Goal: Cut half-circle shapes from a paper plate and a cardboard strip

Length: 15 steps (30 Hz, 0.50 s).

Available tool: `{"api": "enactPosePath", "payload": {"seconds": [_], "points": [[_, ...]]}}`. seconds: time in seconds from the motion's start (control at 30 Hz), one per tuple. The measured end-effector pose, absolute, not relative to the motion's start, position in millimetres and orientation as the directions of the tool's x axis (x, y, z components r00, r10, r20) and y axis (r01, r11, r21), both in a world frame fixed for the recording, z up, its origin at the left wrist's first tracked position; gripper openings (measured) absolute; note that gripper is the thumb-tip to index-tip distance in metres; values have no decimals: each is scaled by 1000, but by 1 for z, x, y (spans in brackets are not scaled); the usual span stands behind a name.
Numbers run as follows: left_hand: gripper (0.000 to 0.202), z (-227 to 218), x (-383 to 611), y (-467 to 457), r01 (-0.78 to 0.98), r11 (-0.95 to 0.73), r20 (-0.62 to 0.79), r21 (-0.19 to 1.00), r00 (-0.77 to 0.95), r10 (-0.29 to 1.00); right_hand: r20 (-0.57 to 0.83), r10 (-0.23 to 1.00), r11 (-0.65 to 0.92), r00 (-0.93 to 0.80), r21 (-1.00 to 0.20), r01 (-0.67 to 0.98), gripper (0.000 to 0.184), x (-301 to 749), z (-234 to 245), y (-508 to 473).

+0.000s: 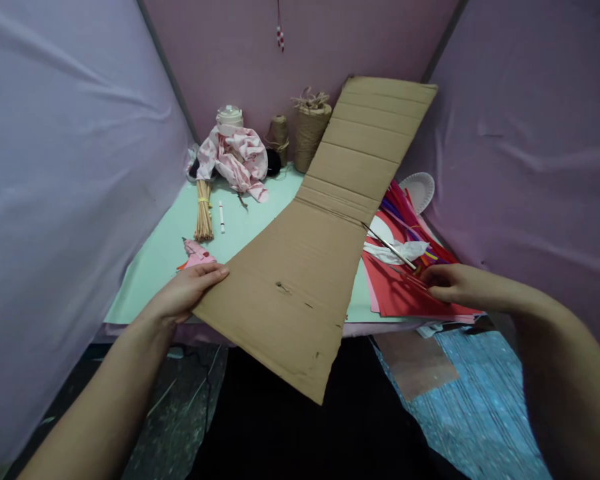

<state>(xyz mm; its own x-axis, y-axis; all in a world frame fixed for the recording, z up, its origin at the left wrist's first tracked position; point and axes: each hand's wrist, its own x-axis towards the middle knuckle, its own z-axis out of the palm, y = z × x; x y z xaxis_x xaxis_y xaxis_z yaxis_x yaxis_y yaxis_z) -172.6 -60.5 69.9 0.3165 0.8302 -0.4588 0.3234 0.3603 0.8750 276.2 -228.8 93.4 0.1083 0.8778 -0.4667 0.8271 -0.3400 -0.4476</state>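
A long piece of brown cardboard (pixel 300 267), creased across in several places, slants over the table and past its front edge. My left hand (pixel 193 287) grips its lower left edge, thumb on top and the other fingers partly hidden beneath. My right hand (pixel 443 281) is curled around the handles of a pair of scissors (pixel 391 247); the handles blend into the red paper behind. One long metal blade reaches the cardboard's right edge near the creases. Under the scissors lie red paper sheets (pixel 397 293) and a crumpled white piece (pixel 405 251).
On the pale green table (pixel 155 260) are a bundle of sticks (pixel 203 210), a white marker (pixel 222 217), a pink glue gun (pixel 197 253) and patterned cloth (pixel 235 157). Twine spools (pixel 311 137) stand behind. A paper plate (pixel 420 190) leans right. Fabric walls (pixel 520 133) enclose the table.
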Motion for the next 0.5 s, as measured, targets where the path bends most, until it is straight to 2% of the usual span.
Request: {"api": "enactPosePath", "payload": {"seconds": [0.13, 0.23, 0.3, 0.37, 0.5], "points": [[38, 93, -171, -52, 292, 283, -366, 913, 282, 887, -428, 902, -352, 62, -645, 678, 17, 272, 96, -247], [37, 109, -172, -47, 297, 253, -330, 921, 248, 911, -349, 929, -354, 121, -750, 559, 28, 262, 91, -252], [37, 121, -171, -43, 328, 238, -324, 914, 238, 916, -330, 920, -391, 211, -781, 488, 31, 254, 85, -249], [37, 136, -170, -39, 364, 192, -290, 912, 238, 927, -338, 894, -438, 295, -801, 408, 26, 247, 76, -242], [33, 165, -167, -31, 411, 86, -203, 908, 251, 946, -361, 864, -472, 352, -824, 314, 21, 243, 60, -225]]}}
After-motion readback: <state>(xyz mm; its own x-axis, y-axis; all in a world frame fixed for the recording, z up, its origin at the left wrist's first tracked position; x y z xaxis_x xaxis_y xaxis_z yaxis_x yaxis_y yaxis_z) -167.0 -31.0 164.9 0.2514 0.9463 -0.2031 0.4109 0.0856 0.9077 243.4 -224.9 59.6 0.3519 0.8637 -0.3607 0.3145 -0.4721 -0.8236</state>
